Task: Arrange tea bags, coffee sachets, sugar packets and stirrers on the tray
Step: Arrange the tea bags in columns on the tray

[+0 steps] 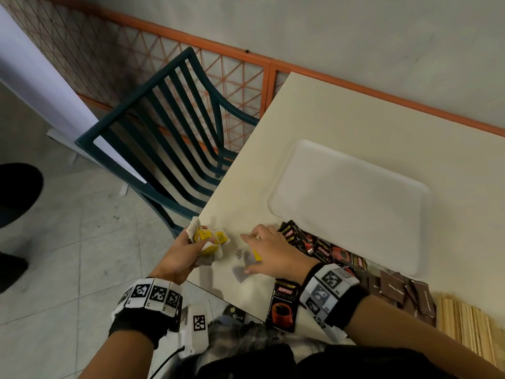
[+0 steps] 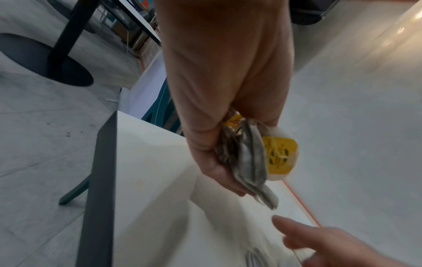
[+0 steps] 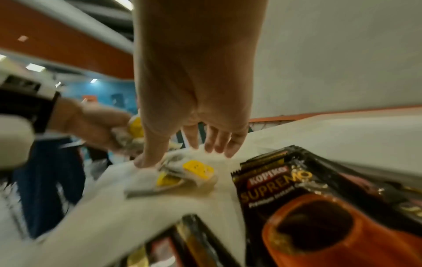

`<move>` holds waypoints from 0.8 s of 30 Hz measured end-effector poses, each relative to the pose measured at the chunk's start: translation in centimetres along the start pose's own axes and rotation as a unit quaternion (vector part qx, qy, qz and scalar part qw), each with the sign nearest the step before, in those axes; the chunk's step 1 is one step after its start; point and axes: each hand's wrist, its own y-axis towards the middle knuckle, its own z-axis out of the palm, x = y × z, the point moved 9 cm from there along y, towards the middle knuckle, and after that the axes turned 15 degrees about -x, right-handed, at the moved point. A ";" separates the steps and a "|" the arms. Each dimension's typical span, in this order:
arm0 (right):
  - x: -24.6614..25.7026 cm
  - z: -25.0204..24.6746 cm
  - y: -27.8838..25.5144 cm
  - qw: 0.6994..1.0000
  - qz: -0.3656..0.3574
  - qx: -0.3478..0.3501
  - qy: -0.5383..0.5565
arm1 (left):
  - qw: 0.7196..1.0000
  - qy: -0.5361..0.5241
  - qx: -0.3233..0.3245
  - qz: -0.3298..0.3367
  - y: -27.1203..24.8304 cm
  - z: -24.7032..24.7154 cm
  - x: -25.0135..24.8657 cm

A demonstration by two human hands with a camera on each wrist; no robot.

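My left hand (image 1: 188, 247) grips a bunch of tea bags (image 1: 209, 242) with yellow tags at the table's near left corner; the same bunch of tea bags (image 2: 262, 155) fills the left wrist view. My right hand (image 1: 269, 248) hovers with spread, straight fingers over loose tea bags (image 1: 246, 262) on the table; these tea bags (image 3: 189, 171) lie under its fingertips (image 3: 214, 146) in the right wrist view. The white tray (image 1: 349, 203) lies bare beyond. Black coffee sachets (image 1: 308, 242) run along its near edge, and one coffee sachet (image 1: 282, 305) lies by my right wrist.
Brown sugar packets (image 1: 396, 288) and a stack of wooden stirrers (image 1: 464, 324) lie at the table's near right. A dark green chair (image 1: 169, 127) stands left of the cream table (image 1: 355, 113). A wall runs behind the table.
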 end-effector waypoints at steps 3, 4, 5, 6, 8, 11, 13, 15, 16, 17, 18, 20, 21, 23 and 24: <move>0.2 0.8 0.2 0.997 -0.029 -0.033 -0.067 | 1.000 0.004 0.002 0.006 0.0 0.1 -0.2; 0.2 1.0 0.2 0.996 -0.032 -0.039 -0.070 | 1.000 0.007 0.002 0.006 -0.1 0.2 -0.1; 0.1 1.1 0.3 0.996 -0.031 -0.043 -0.070 | 1.000 0.010 0.002 0.003 -0.1 0.2 0.0; 0.1 1.2 0.4 0.996 -0.029 -0.043 -0.069 | 1.000 0.014 0.003 0.001 -0.1 0.3 0.1; 0.0 1.2 0.5 0.997 -0.022 -0.042 -0.067 | 1.000 0.018 0.007 -0.005 -0.2 0.4 0.4; -0.1 1.2 0.6 0.997 -0.016 -0.041 -0.059 | 1.000 0.024 0.001 -0.013 -0.1 0.6 0.7; 0.1 1.0 0.4 0.998 -0.016 -0.037 -0.039 | 1.000 0.027 -0.001 -0.013 0.0 1.0 0.6; 0.0 0.4 0.0 0.999 -0.004 -0.037 0.010 | 1.000 0.027 0.003 -0.008 -0.1 1.5 0.2; -0.1 -0.3 -0.3 0.998 0.010 -0.041 0.042 | 1.000 0.028 0.008 -0.002 -0.2 1.8 0.0; -0.6 -1.1 -0.5 0.996 0.030 -0.050 0.071 | 0.999 0.031 0.013 0.005 -0.3 2.1 -0.3; -1.1 -2.1 -0.8 0.992 0.051 -0.060 0.096 | 0.999 0.036 0.020 0.012 -0.4 2.5 -0.5; -2.1 -4.4 -1.2 0.984 0.080 -0.081 0.134 | 0.998 0.051 0.040 0.025 -1.0 3.6 -1.1; -2.4 -5.5 -1.4 0.980 0.086 -0.086 0.156 | 0.997 0.058 0.049 0.029 -1.3 4.3 -1.3; -2.2 -7.2 -2.1 0.974 0.078 -0.077 0.197 | 0.995 0.064 0.070 0.026 -1.7 5.9 -1.7; -1.8 -7.7 -2.4 0.973 0.068 -0.066 0.209 | 0.994 0.068 0.084 0.024 -1.9 6.8 -1.9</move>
